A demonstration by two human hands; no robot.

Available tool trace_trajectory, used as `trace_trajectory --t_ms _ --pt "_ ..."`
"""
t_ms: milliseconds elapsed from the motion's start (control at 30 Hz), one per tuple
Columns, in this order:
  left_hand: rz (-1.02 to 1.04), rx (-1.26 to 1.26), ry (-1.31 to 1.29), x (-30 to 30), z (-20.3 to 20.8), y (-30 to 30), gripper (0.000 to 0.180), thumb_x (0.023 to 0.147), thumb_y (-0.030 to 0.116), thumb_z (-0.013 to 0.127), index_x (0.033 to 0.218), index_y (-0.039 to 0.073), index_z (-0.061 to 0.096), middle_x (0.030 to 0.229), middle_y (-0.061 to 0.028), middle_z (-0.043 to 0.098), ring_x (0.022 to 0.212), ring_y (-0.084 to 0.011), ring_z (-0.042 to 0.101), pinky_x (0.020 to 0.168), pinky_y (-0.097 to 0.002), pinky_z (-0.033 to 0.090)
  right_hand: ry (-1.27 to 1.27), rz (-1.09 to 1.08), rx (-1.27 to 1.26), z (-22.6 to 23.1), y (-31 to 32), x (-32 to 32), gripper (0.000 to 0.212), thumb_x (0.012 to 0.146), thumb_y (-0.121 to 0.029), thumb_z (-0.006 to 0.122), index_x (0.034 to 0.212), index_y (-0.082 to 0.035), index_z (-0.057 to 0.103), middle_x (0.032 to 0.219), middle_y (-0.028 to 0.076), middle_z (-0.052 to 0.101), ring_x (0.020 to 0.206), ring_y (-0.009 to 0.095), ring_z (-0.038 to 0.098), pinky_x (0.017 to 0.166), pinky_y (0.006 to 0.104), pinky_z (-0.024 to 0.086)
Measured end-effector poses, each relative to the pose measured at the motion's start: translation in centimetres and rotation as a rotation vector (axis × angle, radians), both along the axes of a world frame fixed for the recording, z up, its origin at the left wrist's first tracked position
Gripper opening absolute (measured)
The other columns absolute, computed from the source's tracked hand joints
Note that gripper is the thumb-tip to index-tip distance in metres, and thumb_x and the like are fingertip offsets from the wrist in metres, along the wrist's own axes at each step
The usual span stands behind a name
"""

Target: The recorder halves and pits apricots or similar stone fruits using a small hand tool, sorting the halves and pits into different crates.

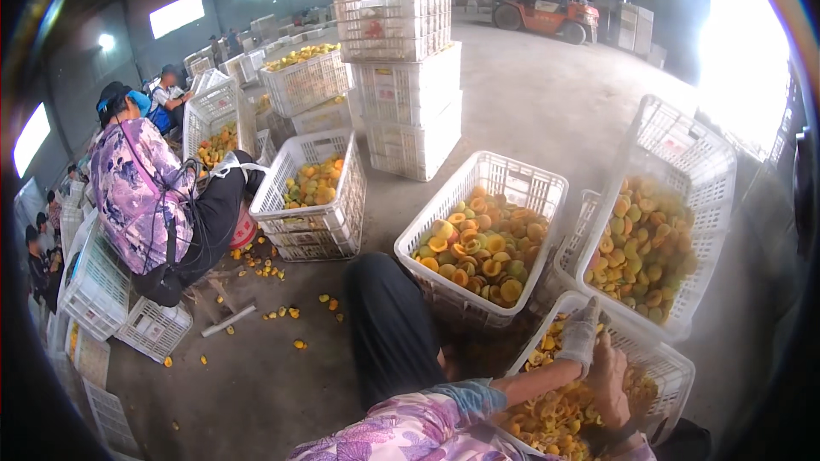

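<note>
My two hands meet above the near edge of a tilted white plastic crate (713, 205) that holds whole and cut apricots (645, 243). My left hand (582, 337) wears a pale glove; its fingers are closed. Close beside it is my right hand (610, 380), also with bent fingers. Anything small between them is hidden. Under both hands stands a lower white crate (679, 367) of orange apricot pieces (555, 418). Left of it, another white crate (410, 248) is filled with halved apricots (483, 243), many cut side up.
Stacked white crates (406, 94) stand ahead. At the left a seated person (149, 188) works beside a crate of apricots (312, 188). Fruit scraps (299, 344) lie on the concrete floor. An orange forklift (547, 13) is far back. My bent knee (384, 316) is beside the halves crate.
</note>
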State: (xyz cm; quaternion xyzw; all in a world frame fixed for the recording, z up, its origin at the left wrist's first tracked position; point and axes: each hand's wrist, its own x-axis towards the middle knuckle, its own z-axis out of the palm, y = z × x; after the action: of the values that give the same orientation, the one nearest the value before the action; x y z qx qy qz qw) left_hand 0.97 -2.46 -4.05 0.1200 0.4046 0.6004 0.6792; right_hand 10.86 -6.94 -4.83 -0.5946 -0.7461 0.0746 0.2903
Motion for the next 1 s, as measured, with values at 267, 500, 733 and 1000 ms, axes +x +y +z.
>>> trace_trajectory --t_ms 267,500,733,1000 --pt "-0.226 0.272 0.085 -3.0 2.5 -0.1 0.051 0.095 0.05 0.055 0.067 0.007 0.063 0.06 -0.0017 0.057 0.045 -0.0106 0.046 0.044 -0.0248 0.036 0.5 0.037 -0.715 10.4 -1.2 -2.8 0.019 0.077 -0.009 0.068 0.087 0.006 0.061 0.06 0.012 0.058 0.051 0.017 0.058 0.046 0.0343 0.045" --pt "-0.173 0.417 0.357 -3.4 3.7 -0.2 0.056 0.095 0.051 0.054 0.064 0.004 0.061 0.059 -0.0023 0.057 0.052 -0.0104 0.05 0.046 -0.0265 0.038 -0.141 0.175 -0.162 3.6 1.2 1.3 0.005 0.084 -0.003 0.058 0.088 -0.001 0.06 0.063 0.001 0.054 0.046 0.011 0.045 0.042 0.0267 0.033" --pt "-0.114 0.26 -0.186 -5.2 7.6 -1.1 0.049 0.094 0.046 0.058 0.064 0.007 0.057 0.061 -0.0038 0.057 0.05 -0.0116 0.051 0.044 -0.0271 0.038 0.81 0.196 -0.933 13.8 -2.8 -4.5 0.011 0.085 -0.003 0.056 0.095 -0.007 0.053 0.063 -0.002 0.044 0.048 0.006 0.039 0.041 0.023 0.026" --pt "-0.319 0.624 -0.176 -3.4 5.1 0.0 0.054 0.095 0.045 0.058 0.058 0.006 0.052 0.053 -0.0035 0.052 0.048 -0.0122 0.05 0.044 -0.0264 0.038 -0.011 0.123 -0.388 9.5 -2.2 -0.6 0.014 0.084 -0.01 0.061 0.085 0.004 0.059 0.062 0.006 0.056 0.05 0.016 0.053 0.044 0.0331 0.041"
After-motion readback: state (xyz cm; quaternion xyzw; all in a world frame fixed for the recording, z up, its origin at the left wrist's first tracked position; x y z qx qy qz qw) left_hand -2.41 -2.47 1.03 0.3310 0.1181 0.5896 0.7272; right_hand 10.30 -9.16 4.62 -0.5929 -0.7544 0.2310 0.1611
